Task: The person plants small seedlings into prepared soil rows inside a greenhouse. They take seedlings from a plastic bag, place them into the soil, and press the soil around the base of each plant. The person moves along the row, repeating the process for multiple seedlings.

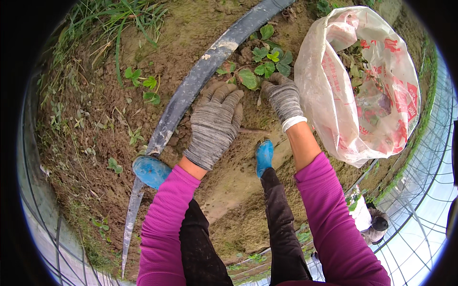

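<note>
My left hand (217, 123), in a grey knit glove, is low over the soil beside a flat black hose (193, 80). Its back faces me and its fingers bend down, so what lies under them is hidden. My right hand (284, 95), gloved alike, has curled fingers at the lower edge of a leafy plant (266, 66), which looks like strawberry. A small dry stalk (259, 99) hangs beside those fingers; whether they grip it cannot be made out. Just right of this hand stands a white plastic sack (327, 89) with red print, its mouth gaping over withered leaves (354, 68).
Blue boots (152, 171) on my feet straddle the soil ridge, one against the hose. Small seedlings (146, 84) and grass (118, 18) grow left of the hose. Another person (375, 223) is low down at right, near the curved greenhouse frame (425, 200).
</note>
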Available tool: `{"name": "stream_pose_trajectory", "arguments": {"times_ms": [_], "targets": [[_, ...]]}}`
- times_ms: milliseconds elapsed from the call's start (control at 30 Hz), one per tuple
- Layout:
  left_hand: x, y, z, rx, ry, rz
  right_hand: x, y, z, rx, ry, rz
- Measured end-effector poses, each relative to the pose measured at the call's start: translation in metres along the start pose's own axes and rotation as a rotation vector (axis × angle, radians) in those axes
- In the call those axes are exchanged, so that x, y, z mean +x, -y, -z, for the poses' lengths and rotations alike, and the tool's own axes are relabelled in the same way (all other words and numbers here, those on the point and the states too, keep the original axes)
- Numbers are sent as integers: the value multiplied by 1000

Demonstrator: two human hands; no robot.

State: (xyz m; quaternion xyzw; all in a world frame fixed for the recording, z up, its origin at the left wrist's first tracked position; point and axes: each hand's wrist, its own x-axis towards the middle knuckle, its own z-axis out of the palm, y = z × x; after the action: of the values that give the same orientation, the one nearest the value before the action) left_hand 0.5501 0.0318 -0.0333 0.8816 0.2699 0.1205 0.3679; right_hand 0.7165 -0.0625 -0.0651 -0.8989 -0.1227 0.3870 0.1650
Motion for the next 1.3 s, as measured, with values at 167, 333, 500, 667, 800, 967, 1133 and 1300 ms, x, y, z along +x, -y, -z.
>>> {"name": "stream_pose_trajectory", "arguments": {"times_ms": [167,333,500,667,800,967,1133,1300], "targets": [[-13,0,4,-17,13,30,-2,-2,-16,-142,-81,47],[-23,6,3,-13,-27,-29,13,7,1,-27,121,-21],[-23,5,8,-30,1,-3,14,-2,-2,128,60,-45],[-29,7,10,-8,-34,-6,-27,32,-26,478,48,-118],[-30,8,7,1,-43,-22,-61,23,-41,398,25,251],[-32,4,9,-69,7,20,-59,4,-19,-13,-161,433],[-32,1,11,-51,45,33,-19,29,-25,-32,-290,499],[-32,1,9,-69,59,54,8,62,-26,220,-113,203]]}}
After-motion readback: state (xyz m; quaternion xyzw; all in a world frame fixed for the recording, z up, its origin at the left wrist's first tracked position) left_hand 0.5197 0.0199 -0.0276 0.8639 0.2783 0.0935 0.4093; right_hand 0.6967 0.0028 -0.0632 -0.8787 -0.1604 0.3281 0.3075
